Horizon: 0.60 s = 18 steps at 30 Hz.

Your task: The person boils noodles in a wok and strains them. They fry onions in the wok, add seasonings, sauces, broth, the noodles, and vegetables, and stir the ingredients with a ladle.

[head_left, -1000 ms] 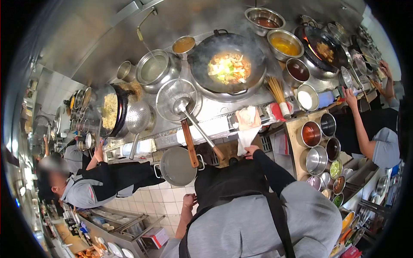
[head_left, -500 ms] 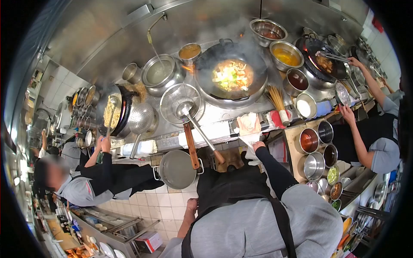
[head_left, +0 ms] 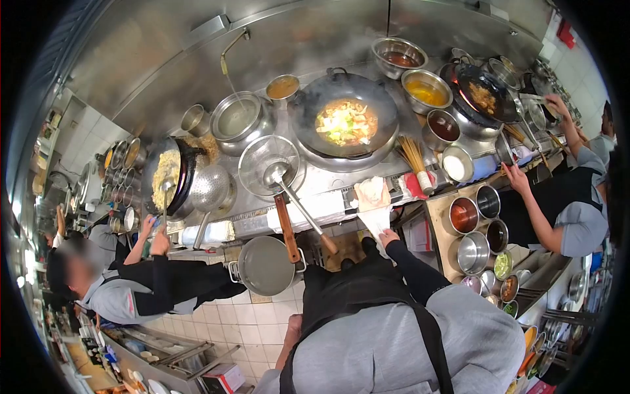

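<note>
My right hand [head_left: 388, 237] grips the lower end of a white cloth [head_left: 375, 221], which hangs from the stove's front edge. A pinkish folded cloth [head_left: 372, 193] lies just above it. My left hand [head_left: 294, 323] hangs low beside my black apron, its fingers mostly hidden. In front of me, a large black wok [head_left: 388, 111] holds steaming chopped food [head_left: 347, 123] in a sauce. To its left, a ladle [head_left: 278, 173] rests across a wire strainer [head_left: 252, 154] with a wooden handle. Below them is a grey two-handled pot [head_left: 266, 266].
A bamboo brush [head_left: 415, 161] and a bowl of white powder [head_left: 457, 163] stand right of the wok. Sauce pots [head_left: 464, 215] line the right counter. One co-worker [head_left: 125, 289] stirs a wok at left; another [head_left: 551, 210] works a pan at right.
The view has shifted slightly, and the steam over the big wok is thinner. The right co-worker's hand and held dish have moved. My right hand stays on the cloth.
</note>
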Each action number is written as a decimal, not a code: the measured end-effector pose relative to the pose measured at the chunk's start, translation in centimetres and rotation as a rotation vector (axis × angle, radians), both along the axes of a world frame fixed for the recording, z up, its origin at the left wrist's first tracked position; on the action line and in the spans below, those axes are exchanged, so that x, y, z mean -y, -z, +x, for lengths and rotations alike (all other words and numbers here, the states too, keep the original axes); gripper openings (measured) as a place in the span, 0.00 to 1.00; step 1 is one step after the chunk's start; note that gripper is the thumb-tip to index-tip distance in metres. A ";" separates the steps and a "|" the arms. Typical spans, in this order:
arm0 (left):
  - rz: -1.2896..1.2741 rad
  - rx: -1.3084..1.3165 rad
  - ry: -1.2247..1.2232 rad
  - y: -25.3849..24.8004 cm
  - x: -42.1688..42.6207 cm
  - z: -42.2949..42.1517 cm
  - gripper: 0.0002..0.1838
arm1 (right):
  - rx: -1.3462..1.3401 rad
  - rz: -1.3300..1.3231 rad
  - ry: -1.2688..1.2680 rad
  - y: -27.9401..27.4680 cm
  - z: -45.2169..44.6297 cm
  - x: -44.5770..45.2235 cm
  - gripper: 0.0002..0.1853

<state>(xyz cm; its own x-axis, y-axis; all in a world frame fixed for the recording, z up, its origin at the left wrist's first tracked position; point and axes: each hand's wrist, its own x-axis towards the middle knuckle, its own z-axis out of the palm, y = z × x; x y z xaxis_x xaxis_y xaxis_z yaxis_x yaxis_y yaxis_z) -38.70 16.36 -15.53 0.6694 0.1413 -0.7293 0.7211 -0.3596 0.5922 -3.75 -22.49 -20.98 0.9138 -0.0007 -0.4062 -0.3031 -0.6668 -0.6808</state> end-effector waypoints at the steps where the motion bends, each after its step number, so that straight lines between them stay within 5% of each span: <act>1: 0.021 0.026 0.121 -0.2 0.0 0.0 0.17 | 0.007 0.016 0.014 -0.5 -0.4 -0.1 0.21; 5: -0.132 -0.003 -0.249 -1.3 1.1 0.3 0.18 | -0.042 -0.029 -0.053 -1.3 0.4 0.1 0.23; 11: -0.041 -0.008 -0.288 3.5 -0.6 0.0 0.15 | 0.046 -0.097 -0.097 0.7 0.9 0.4 0.22; 18: -0.040 -0.055 -0.237 1.3 -0.2 1.7 0.13 | 0.072 -0.076 -0.071 1.0 0.5 0.0 0.20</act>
